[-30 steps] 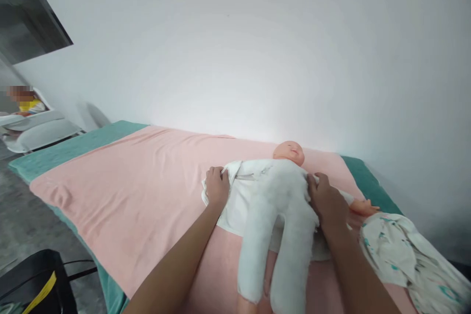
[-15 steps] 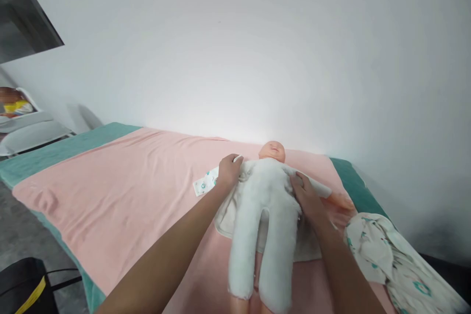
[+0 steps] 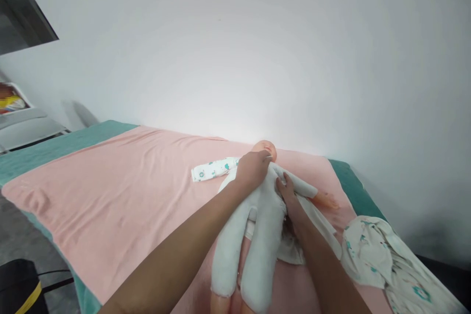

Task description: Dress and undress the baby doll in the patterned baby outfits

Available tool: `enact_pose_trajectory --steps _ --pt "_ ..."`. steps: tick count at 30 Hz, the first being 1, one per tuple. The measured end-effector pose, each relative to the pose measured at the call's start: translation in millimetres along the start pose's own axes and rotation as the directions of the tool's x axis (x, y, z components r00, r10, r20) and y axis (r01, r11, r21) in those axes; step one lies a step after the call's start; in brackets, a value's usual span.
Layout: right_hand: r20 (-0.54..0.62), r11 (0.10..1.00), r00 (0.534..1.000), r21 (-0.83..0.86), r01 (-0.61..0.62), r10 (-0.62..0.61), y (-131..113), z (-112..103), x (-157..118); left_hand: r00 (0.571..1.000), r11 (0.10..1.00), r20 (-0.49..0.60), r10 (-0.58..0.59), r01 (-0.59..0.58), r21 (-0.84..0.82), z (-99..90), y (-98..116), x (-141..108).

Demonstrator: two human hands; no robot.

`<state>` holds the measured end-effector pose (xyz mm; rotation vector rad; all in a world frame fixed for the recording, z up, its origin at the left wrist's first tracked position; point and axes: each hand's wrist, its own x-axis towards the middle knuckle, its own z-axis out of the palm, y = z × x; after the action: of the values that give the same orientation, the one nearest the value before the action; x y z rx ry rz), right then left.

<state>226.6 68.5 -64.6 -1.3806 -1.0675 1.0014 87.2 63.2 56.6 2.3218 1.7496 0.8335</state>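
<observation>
A baby doll (image 3: 257,235) in a white padded body lies face up, its head near the wall. A white garment with green print (image 3: 213,169) is partly beneath it, one sleeve spread to the left. My left hand (image 3: 253,169) is closed on the garment's edge at the doll's neck, over its upper chest. At the doll's side below its outstretched arm, my right hand (image 3: 289,194) has thumb and fingers apart against the padded torso; whether it pinches any cloth is unclear.
A pink blanket (image 3: 128,196) covers a green mattress (image 3: 356,189) against a white wall. Printed cloth (image 3: 382,255) lies bunched at right. A black object with a yellow band (image 3: 22,284) stands lower left, a white chair (image 3: 33,130) beyond.
My left hand has moved right, from beside the doll's shoulder to its neck, drawing cloth along. The doll has shifted slightly left and tilted. The left sleeve lies more fully visible.
</observation>
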Motion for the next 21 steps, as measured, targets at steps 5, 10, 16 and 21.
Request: enact_pose_trajectory --steps 5,10,16,21 --pt "-0.016 0.996 0.996 0.008 -0.084 0.084 -6.4 4.2 -13.2 0.983 0.96 0.17 0.07 -0.113 0.257 0.8 13.7 -28.6" --pt "0.018 0.991 0.991 -0.015 -0.132 0.132 -18.3 3.9 -29.7 0.978 0.966 0.176 0.115 -0.151 0.209 -3.6 5.1 -66.9" --pt "-0.012 0.995 0.996 -0.028 -0.094 0.094 -20.7 5.1 -30.7 0.949 0.958 -0.269 0.164 -0.218 -0.184 -6.4 -43.0 -128.2" --pt "-0.029 0.994 0.997 -0.073 -0.076 0.074 -13.6 2.9 -24.1 0.967 0.821 -0.221 -0.126 -0.024 -0.571 7.9 -86.0 -162.2"
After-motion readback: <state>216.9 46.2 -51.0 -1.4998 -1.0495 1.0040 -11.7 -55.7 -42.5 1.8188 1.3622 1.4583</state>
